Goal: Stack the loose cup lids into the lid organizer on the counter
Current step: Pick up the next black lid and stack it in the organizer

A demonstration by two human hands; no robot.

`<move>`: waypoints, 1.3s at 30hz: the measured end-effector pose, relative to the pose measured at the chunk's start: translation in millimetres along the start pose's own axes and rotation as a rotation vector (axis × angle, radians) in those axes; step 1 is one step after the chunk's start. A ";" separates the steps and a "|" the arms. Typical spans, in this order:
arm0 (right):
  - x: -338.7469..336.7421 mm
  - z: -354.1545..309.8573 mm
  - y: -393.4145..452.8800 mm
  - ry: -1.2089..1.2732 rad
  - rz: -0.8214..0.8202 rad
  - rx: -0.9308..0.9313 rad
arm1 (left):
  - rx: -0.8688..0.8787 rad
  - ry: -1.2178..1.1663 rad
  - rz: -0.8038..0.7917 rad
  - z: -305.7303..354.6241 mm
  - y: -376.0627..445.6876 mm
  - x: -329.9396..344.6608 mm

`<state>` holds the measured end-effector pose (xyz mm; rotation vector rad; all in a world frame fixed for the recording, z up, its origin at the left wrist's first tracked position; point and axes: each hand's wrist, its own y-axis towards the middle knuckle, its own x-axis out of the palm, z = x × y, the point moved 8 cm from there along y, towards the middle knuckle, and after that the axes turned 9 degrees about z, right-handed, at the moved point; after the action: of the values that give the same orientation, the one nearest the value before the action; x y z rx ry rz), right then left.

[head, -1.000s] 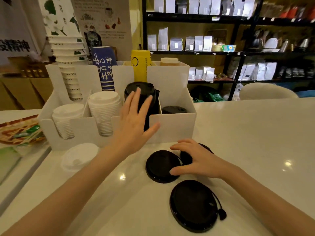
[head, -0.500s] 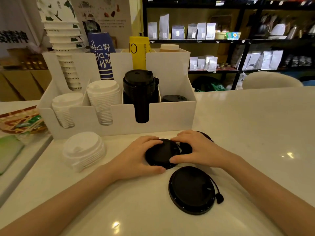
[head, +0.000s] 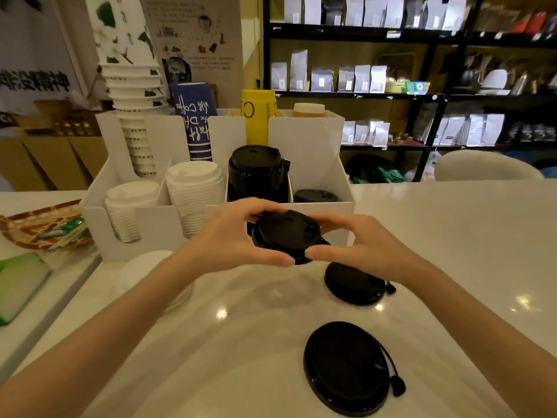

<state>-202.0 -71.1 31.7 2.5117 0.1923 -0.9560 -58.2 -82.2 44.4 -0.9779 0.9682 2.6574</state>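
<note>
Both hands hold one black cup lid (head: pixel 286 235) in the air just in front of the white lid organizer (head: pixel 307 137). My left hand (head: pixel 232 236) grips its left rim and my right hand (head: pixel 358 245) grips its right rim. Behind it, the organizer's third slot holds a tall stack of black lids (head: pixel 256 173), and the rightmost slot holds a low black lid (head: pixel 315 195). Two loose black lids lie on the counter: one (head: pixel 354 283) under my right hand and one (head: pixel 346 368) nearer me, with a tethered plug.
Two stacks of white lids (head: pixel 193 194) fill the organizer's left slots, with paper cup stacks (head: pixel 132 95) behind. A pile of white lids (head: pixel 144 273) lies on the counter under my left forearm. A tray of packets (head: pixel 45 227) sits at the left. Shelves stand beyond the counter.
My left hand came down from the black stack to a loose lid on the counter. Both hands then lifted that lid up toward the organizer.
</note>
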 end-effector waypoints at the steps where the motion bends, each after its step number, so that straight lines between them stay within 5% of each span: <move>1: -5.5 -4.5 5.5 0.014 0.023 -0.006 | 0.010 -0.016 0.020 3.9 6.4 -6.5; 11: -45.7 -42.9 61.5 0.060 0.279 -0.141 | 0.034 -0.043 0.123 15.9 57.6 -62.3; 19: -47.7 -26.6 88.9 0.179 0.596 -0.097 | 0.000 -0.023 0.441 -5.3 73.5 -73.3; 39: -17.2 -8.9 101.8 0.042 0.448 -0.084 | -0.153 0.062 0.344 -45.3 81.8 -48.7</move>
<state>-181.1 -157.5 85.1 2.3518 -0.3012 -0.6958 -24.4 -170.4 91.4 -1.0099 1.0428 3.0392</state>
